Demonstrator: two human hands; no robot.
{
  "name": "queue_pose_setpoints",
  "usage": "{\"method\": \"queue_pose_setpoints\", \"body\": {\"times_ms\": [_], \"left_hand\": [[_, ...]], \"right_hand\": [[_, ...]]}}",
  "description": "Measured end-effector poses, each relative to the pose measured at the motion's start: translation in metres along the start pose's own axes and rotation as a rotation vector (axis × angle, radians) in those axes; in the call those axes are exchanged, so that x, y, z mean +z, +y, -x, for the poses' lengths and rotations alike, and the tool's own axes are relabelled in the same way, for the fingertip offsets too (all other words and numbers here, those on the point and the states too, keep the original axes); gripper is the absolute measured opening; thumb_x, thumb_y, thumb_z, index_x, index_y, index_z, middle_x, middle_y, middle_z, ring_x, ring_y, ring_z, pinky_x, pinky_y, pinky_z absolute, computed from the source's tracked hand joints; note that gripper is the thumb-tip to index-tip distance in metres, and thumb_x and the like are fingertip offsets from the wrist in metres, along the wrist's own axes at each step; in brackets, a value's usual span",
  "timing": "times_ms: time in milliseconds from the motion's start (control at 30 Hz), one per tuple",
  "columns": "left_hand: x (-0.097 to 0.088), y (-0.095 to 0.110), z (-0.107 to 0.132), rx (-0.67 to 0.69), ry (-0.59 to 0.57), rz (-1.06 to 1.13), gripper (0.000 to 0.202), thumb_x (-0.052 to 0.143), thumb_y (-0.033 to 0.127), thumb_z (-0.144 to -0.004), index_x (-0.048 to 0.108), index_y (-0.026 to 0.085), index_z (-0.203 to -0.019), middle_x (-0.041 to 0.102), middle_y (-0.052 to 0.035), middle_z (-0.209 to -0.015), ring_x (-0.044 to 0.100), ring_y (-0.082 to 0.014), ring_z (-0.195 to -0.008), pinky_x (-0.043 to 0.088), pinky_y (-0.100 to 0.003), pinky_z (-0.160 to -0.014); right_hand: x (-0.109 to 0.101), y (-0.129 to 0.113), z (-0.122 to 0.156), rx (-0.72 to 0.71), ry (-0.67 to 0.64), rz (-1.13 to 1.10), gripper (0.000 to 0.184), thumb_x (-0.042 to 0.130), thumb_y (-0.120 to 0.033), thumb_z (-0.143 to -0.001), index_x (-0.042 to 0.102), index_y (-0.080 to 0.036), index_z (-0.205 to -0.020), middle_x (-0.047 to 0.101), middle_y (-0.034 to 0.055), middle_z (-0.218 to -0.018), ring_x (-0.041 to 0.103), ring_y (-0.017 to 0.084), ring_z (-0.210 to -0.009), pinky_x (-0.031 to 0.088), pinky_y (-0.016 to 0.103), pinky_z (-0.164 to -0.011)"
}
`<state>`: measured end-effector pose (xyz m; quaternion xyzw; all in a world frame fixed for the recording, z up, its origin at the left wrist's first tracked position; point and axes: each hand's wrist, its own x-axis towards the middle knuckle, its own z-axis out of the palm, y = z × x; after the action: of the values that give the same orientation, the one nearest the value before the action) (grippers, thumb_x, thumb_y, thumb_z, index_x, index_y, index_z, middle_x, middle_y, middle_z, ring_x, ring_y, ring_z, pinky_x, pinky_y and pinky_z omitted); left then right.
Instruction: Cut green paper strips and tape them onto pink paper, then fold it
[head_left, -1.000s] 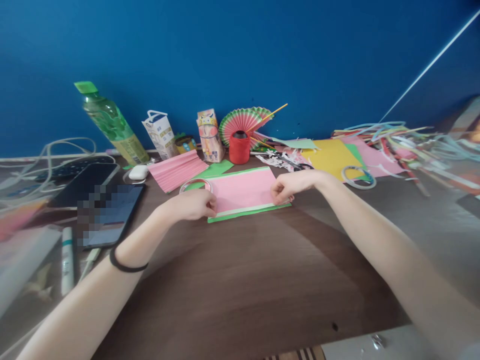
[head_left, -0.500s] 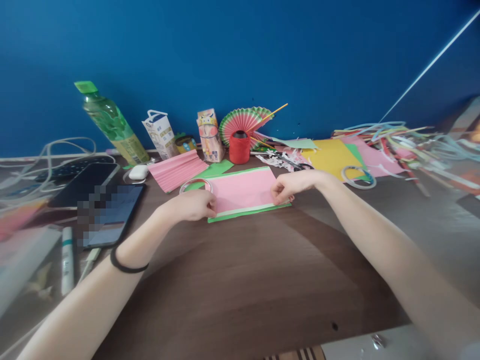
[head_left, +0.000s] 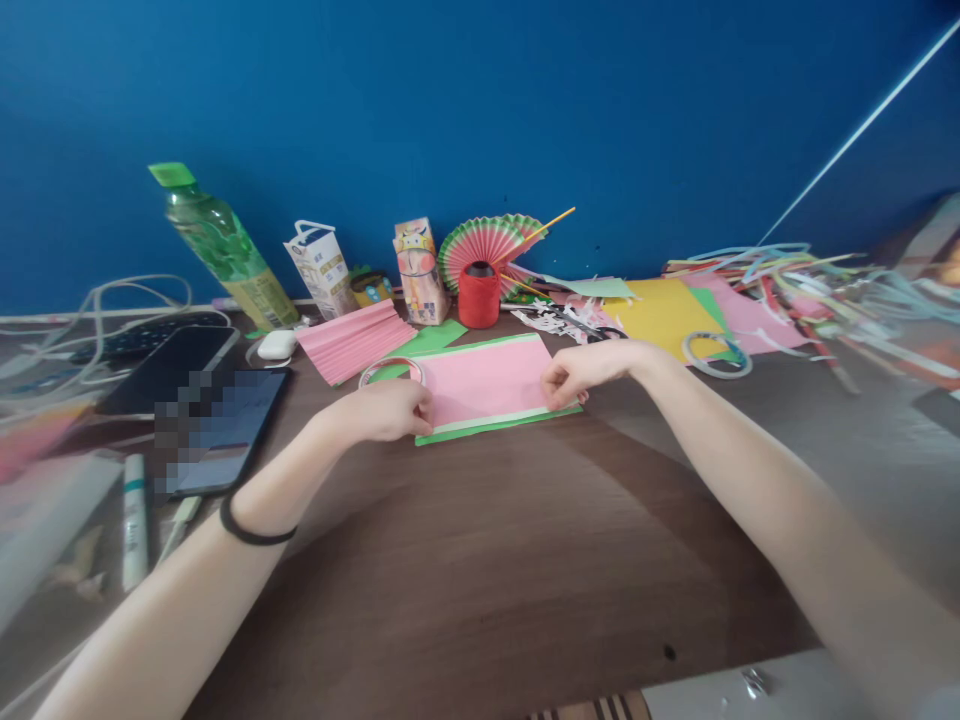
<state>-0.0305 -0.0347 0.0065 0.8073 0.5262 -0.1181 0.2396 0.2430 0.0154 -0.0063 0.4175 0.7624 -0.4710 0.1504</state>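
A pink paper sheet [head_left: 487, 380] lies on a slightly larger green sheet [head_left: 495, 428] on the brown table [head_left: 480, 560]. My left hand [head_left: 386, 408] is closed, its fingertips pinching the pink sheet's near left corner. At the near right corner, my right hand [head_left: 581, 372] pinches the same sheet with curled fingers. A roll of clear tape [head_left: 391, 370] sits just behind my left hand.
Behind the sheets stand a red thread spool [head_left: 478, 294], a paper fan [head_left: 487, 240], small cartons [head_left: 418, 270], a green bottle [head_left: 221, 248] and a pleated pink paper [head_left: 354, 338]. Phones [head_left: 217, 425] and cables lie left. Coloured sheets, paper strips and another tape roll [head_left: 716, 355] lie right.
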Motion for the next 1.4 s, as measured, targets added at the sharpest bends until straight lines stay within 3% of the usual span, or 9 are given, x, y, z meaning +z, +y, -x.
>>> {"method": "queue_pose_setpoints", "body": {"times_ms": [833,1400], "left_hand": [[-0.001,-0.007,-0.002,0.08,-0.023,0.085,0.017,0.05,0.033,-0.066,0.055,0.018,-0.059,0.056,0.0002,-0.06,0.047,-0.0136,-0.057,0.032,-0.025,-0.053],[0.001,0.004,0.002,-0.017,0.022,-0.064,0.015,0.049,0.031,-0.064,0.054,0.017,-0.06,0.056,-0.0007,-0.059,0.046,-0.0132,-0.054,0.029,-0.026,-0.051]], "right_hand": [[0.0,-0.003,0.0,0.015,0.001,0.019,0.033,0.066,-0.045,-0.06,0.054,-0.015,-0.065,0.049,-0.0026,-0.059,0.046,0.009,-0.057,0.04,0.024,-0.058],[0.001,-0.003,-0.001,0.025,0.01,0.027,0.031,0.065,-0.044,-0.062,0.053,-0.015,-0.065,0.049,-0.0029,-0.059,0.046,0.008,-0.056,0.04,0.023,-0.057]]}}
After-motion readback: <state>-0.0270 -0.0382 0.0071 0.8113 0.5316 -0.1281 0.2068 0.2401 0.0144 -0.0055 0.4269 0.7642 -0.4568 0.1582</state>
